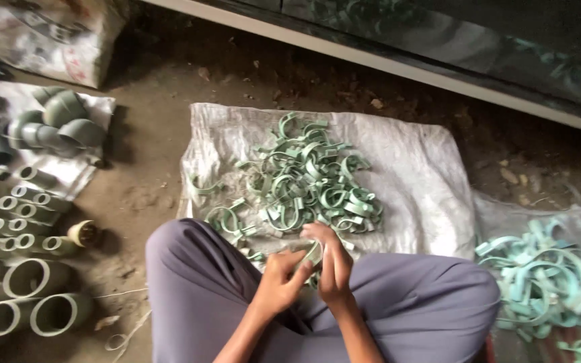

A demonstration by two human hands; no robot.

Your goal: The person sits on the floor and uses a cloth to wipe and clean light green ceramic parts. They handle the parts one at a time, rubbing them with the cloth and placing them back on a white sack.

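I sit cross-legged in grey trousers (196,282) on a dirt floor. Both hands meet between my knees on one pale green plastic pipe clip (313,254). My left hand (279,282) pinches its lower end. My right hand (331,259) grips it from above, fingers curled over it. Just beyond my hands a heap of the same green clips (304,185) lies on a white woven sack (411,175).
A second heap of lighter green clips (539,275) lies on another sack at right. Grey pipe elbows (62,124) and rows of pipe couplings (21,222) crowd the left side. A printed sack (48,37) stands at the far left, a white ledge (384,60) behind.
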